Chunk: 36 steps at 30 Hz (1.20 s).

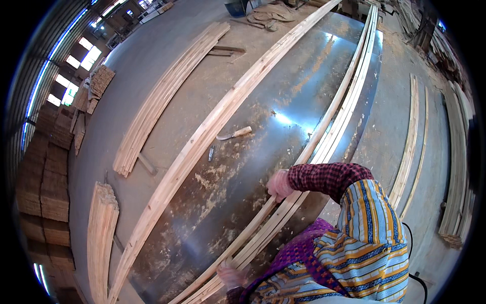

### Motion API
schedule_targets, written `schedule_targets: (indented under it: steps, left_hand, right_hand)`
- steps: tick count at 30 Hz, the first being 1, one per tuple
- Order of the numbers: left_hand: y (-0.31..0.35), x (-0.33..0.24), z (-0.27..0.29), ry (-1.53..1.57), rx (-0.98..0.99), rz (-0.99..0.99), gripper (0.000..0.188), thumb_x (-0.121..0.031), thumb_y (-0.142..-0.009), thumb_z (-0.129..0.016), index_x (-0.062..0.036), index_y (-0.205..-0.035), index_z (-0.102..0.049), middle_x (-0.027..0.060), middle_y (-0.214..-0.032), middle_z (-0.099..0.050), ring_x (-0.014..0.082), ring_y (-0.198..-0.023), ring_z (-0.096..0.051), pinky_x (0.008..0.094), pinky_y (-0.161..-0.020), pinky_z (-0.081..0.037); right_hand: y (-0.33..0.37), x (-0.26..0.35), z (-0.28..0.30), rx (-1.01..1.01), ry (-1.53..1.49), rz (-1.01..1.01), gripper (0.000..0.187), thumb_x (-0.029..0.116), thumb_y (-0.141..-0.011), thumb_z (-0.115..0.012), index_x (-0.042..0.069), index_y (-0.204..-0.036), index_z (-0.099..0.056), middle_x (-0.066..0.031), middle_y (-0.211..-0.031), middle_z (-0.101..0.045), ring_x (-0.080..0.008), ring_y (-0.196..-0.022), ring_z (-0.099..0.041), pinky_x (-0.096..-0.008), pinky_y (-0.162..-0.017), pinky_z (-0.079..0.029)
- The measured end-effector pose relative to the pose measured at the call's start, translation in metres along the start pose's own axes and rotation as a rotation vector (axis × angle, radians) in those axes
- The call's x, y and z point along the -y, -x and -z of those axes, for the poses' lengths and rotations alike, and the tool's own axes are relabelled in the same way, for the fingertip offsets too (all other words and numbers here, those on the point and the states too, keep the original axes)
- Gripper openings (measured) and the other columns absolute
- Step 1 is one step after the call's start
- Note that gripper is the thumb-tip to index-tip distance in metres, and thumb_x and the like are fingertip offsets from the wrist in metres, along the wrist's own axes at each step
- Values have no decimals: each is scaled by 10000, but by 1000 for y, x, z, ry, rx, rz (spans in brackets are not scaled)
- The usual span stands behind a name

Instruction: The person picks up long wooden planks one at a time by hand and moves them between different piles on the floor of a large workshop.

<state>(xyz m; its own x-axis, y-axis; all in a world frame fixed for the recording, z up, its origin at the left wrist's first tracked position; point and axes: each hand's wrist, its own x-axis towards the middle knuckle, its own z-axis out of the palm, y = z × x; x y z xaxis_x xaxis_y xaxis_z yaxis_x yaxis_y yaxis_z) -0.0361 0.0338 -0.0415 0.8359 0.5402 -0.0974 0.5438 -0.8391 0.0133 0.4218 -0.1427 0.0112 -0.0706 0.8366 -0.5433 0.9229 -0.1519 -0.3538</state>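
Observation:
My right hand is closed round a long, narrow wooden strip, at the middle of the table's near side. Lower down, my left hand grips the same strip; it is slightly blurred. More pale wooden strips lie alongside, close to my body, running the table's length. Past my hands, a curved metal hook tool with a wooden handle rests on the dark, shiny metal tabletop. A small metal piece lies close to it.
Long boards run along the table's far left edge. Beyond it lie bundles of strips and a standing stack on the floor. Boards lie on the floor at right, near a black cable. Wood shavings litter the tabletop.

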Motion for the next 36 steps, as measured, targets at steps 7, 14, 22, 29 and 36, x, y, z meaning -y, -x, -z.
schedule_targets:
  steps: [7, 14, 22, 29, 36]
  left_hand:
    - [-24, -22, 32, -18, -166, -125, 1038, -640, -607, -861, -80, -1413, -524, 106, -1285, -601, 299, -1214, -561, 469, -1105, -387]
    - [-23, 1, 20, 148, 346, 21, 1092, -672, -592, -860, -87, -1437, -495, 115, -1322, -595, 302, -1235, -553, 458, -1121, -366]
    - [-37, 11, 33, 11, 350, -107, 1085, -698, -704, -774, -42, -1506, -452, 147, -1353, -592, 306, -1274, -551, 454, -1083, -401]
    - [-16, -9, 86, -7, 390, -21, 1069, -734, -727, -742, -61, -1507, -455, 113, -1345, -596, 259, -1262, -562, 396, -1088, -396]
    - [-25, -12, 77, 0, 369, -22, 1063, -726, -730, -743, -72, -1518, -456, 119, -1345, -600, 267, -1260, -566, 398, -1091, -401]
  right_hand:
    - [20, -13, -62, -407, -343, -59, 549, 559, -974, -539, 80, -850, -778, -159, -976, -713, -398, -954, -675, -500, -815, -545]
    - [14, 16, -29, -387, -128, -334, 521, 520, -998, -500, 107, -836, -771, -133, -848, -712, -365, -835, -696, -484, -755, -564]
    - [2, 19, -56, -573, -71, -237, 282, 289, -988, -533, 90, -1010, -731, -195, -1071, -686, -426, -1006, -633, -535, -854, -509]
    - [-9, 7, -77, -638, 9, -228, 373, 363, -979, -574, 47, -905, -757, -217, -948, -690, -441, -920, -643, -527, -825, -513]
    - [-10, -15, -86, -662, -91, -282, 417, 383, -971, -603, 13, -858, -760, -261, -1002, -716, -459, -971, -655, -529, -903, -520]
